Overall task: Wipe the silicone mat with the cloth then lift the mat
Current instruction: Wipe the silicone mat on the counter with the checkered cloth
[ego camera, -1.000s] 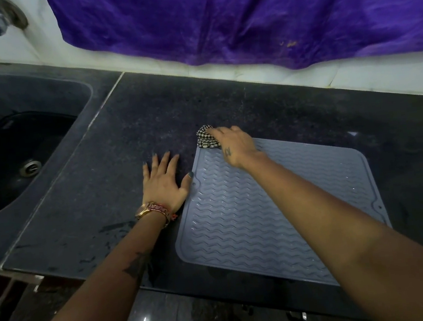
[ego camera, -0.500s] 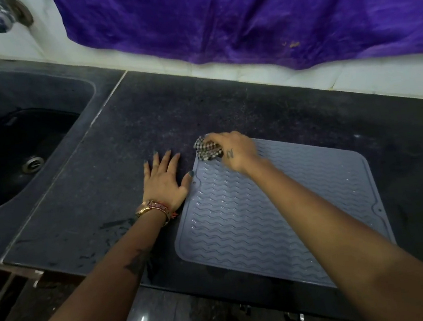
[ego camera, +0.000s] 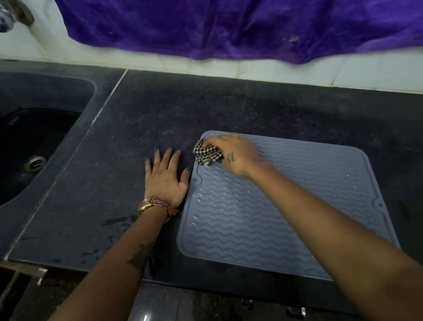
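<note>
A grey silicone mat, square with rounded corners and ridged in wavy lines, lies flat on a dark speckled stone counter beside a black sink. The right hand curls its fingers round a bunched black-and-white checked cloth, holding it on the mat's far left corner. The left hand rests flat on the counter, fingers spread and straight, its thumb just beside the mat's left edge.
</note>
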Motion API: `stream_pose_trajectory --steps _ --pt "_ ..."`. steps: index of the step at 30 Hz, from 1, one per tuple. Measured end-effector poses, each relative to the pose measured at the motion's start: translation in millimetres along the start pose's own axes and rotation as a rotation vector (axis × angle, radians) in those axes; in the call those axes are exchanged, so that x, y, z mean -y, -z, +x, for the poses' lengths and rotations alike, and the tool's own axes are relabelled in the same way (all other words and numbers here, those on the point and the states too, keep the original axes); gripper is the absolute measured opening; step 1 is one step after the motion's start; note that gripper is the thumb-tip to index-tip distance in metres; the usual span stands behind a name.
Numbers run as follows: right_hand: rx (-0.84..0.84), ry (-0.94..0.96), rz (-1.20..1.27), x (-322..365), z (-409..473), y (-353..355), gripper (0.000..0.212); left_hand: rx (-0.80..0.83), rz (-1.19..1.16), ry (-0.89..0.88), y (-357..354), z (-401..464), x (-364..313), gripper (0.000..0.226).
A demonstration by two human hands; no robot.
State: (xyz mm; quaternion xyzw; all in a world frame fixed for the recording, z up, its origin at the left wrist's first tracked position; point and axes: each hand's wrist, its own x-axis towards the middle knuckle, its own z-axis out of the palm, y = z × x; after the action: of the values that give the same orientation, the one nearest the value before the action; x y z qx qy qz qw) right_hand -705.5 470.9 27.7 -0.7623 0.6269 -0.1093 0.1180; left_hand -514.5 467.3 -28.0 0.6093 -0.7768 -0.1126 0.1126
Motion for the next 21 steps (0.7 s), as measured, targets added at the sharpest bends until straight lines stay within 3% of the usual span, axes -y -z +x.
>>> stream_pose_trajectory --steps 5,13,17,21 --pt "-0.047 0.025 -0.031 10.2 -21.7 -15.7 0.061 -0.02 -0.025 -0.009 -0.5 -0.1 0.5 0.053" --pt "0.038 0.048 0.069 9.6 -30.2 -10.9 0.058 -0.022 -0.046 -0.012 -0.3 -1.1 0.8 0.057" --pt "0.094 0.032 0.28 5.3 -28.9 3.3 0.052 -0.036 -0.064 -0.014 0.6 -2.0 0.6 0.064" --pt "0.094 -0.118 0.578 5.8 -38.1 0.6 0.05 -0.029 -0.052 -0.009 -0.5 -0.8 1.4 0.064"
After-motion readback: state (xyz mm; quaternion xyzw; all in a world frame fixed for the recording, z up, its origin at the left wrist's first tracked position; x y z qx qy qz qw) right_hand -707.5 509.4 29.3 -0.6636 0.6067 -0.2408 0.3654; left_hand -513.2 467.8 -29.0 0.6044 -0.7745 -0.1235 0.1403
